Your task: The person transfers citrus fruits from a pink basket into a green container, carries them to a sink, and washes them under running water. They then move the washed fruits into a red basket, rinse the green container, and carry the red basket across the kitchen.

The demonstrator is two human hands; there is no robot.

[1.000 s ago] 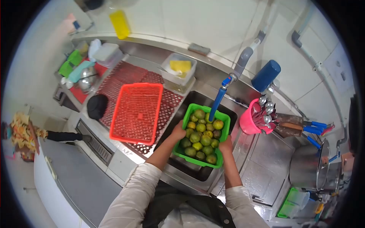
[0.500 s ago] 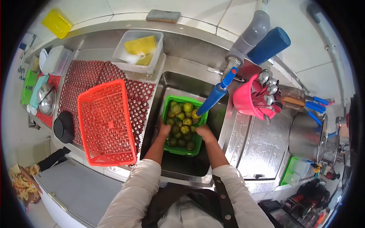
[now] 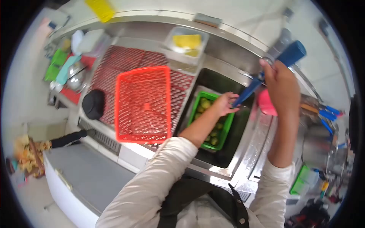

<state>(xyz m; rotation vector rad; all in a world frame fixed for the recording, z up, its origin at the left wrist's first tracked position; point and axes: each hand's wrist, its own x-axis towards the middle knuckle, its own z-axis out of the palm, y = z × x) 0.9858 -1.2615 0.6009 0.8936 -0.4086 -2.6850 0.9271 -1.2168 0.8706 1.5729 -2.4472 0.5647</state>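
A blue tap (image 3: 248, 94) reaches down over the sink, its outlet above a green basket (image 3: 229, 127) of green, round citrus-like fruits (image 3: 214, 140). My left hand (image 3: 225, 103) is over the basket with its fingers apart, fingertips right at the tap's outlet. Up at the top of the tap, my right hand (image 3: 282, 81) has its thumb and fingers closed at the tap handle, which it mostly hides. The basket sits inside the dark sink basin (image 3: 228, 154), and my left forearm covers part of the fruits.
A red plastic basket (image 3: 118, 110) stands on a red mat (image 3: 129, 57) left of the sink. Behind it is a clear tub (image 3: 205, 38) with yellow sponges (image 3: 187, 41). A black bowl (image 3: 93, 104) lies left. Right of the sink is a pink container (image 3: 267, 104), partly hidden.
Both hands have left the green basket's sides. My left hand has gone up to the tap's outlet, my right hand to the tap handle. The view has shifted and blurred.
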